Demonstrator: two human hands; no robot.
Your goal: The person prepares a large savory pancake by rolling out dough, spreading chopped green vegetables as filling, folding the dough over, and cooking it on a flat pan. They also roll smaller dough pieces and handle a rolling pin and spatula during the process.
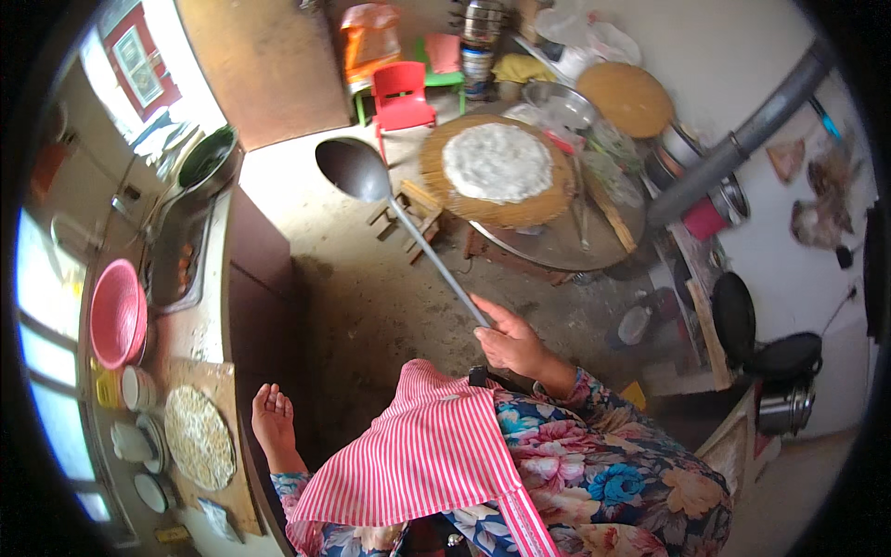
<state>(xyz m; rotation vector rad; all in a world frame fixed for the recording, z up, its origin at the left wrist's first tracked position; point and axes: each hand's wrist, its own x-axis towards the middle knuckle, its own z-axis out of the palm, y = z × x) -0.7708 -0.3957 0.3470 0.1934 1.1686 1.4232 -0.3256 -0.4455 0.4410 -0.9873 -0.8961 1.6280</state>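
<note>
My right hand (511, 341) grips the handle of a long metal ladle (435, 257). The ladle's dark bowl is tilted up and held out over the floor, left of a round wooden board (445, 198). On that board lies a white, floury dough round (498, 163). My left hand (273, 421) holds nothing, its fingers loosely bent, beside the counter edge. Closest to it, a speckled flatbread (200, 437) rests on a rectangular wooden cutting board (209, 372).
A stovepipe (752, 132) slants up from the round stove top (557, 247), which carries the wooden board. A sink (181, 257), a pink basin (118, 313) and bowls (139, 388) line the left counter. Beyond stand a small wooden stool (411, 216) and a red chair (402, 97).
</note>
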